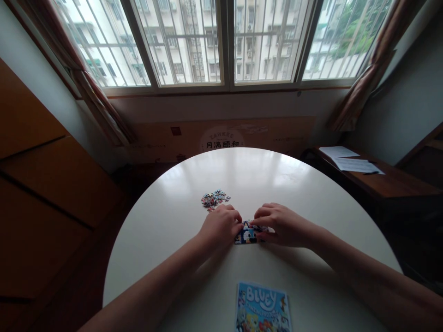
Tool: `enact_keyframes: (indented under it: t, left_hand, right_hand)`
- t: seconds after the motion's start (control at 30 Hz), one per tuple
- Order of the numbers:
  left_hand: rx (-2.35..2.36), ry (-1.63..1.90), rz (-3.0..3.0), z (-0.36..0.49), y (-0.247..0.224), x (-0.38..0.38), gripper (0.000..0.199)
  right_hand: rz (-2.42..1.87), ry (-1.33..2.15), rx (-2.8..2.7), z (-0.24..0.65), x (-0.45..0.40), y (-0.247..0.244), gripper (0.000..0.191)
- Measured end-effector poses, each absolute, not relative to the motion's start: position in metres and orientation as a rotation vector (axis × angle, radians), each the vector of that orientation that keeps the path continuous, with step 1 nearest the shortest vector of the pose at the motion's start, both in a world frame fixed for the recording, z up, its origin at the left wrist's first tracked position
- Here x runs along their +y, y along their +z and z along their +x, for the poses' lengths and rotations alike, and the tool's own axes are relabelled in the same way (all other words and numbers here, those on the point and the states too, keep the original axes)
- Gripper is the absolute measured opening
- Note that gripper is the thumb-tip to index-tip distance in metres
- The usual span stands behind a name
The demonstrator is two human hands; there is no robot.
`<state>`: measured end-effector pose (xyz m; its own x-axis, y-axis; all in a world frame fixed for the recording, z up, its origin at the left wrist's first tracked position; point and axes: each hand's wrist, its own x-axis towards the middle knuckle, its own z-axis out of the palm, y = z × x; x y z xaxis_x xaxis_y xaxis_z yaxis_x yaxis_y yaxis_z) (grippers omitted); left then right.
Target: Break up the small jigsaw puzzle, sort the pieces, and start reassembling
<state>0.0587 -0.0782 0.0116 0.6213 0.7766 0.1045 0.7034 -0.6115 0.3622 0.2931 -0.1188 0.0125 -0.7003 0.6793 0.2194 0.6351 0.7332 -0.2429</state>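
Note:
A small, partly assembled jigsaw puzzle lies flat on the white table, showing a blue cartoon dog. My left hand is closed at its upper left edge, thumb and fingers bent in around that side and hiding it. From the right, my right hand grips the puzzle, with fingers on the top edge and thumb low on the right part. Whether either hand also pinches a single piece is hidden. Just beyond my left hand sits a pile of loose puzzle pieces.
Nearest me on the round white table lies a blue booklet or box lid marked "Bluey". A wooden side desk at right carries papers and pens. Behind are barred windows and tied curtains.

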Motion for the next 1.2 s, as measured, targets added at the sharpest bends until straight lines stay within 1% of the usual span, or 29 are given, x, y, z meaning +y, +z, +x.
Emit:
enact_keyframes:
  t: [0.13,0.47,0.73,0.9,1.07,1.2]
  left_hand:
    - [1.266,0.341,2.491,0.061,0.014,-0.08,0.01]
    - [1.259,0.342,2.288,0.06,0.011,-0.073,0.007]
    - [1.214,0.489,2.195,0.05,0.015,-0.062,0.007]
    - [1.392,0.597,2.161,0.023,0.026,-0.042,0.011]
    - [1.59,0.547,2.158,0.005,0.028,-0.024,0.013]
    - [1.641,0.536,2.189,0.002,0.022,-0.02,0.013]
  right_hand:
    - [-1.04,0.194,-2.676,0.288,-0.118,0.009,0.025]
    - [-1.072,0.199,-2.688,0.284,-0.121,0.012,0.024]
    - [-1.083,0.216,-2.681,0.283,-0.121,0.012,0.023]
    - [-1.038,0.271,-2.664,0.286,-0.122,0.012,0.025]
    - [-0.991,0.353,-2.677,0.292,-0.122,0.016,0.029]
    - [-0.991,0.382,-2.68,0.294,-0.123,0.018,0.03]
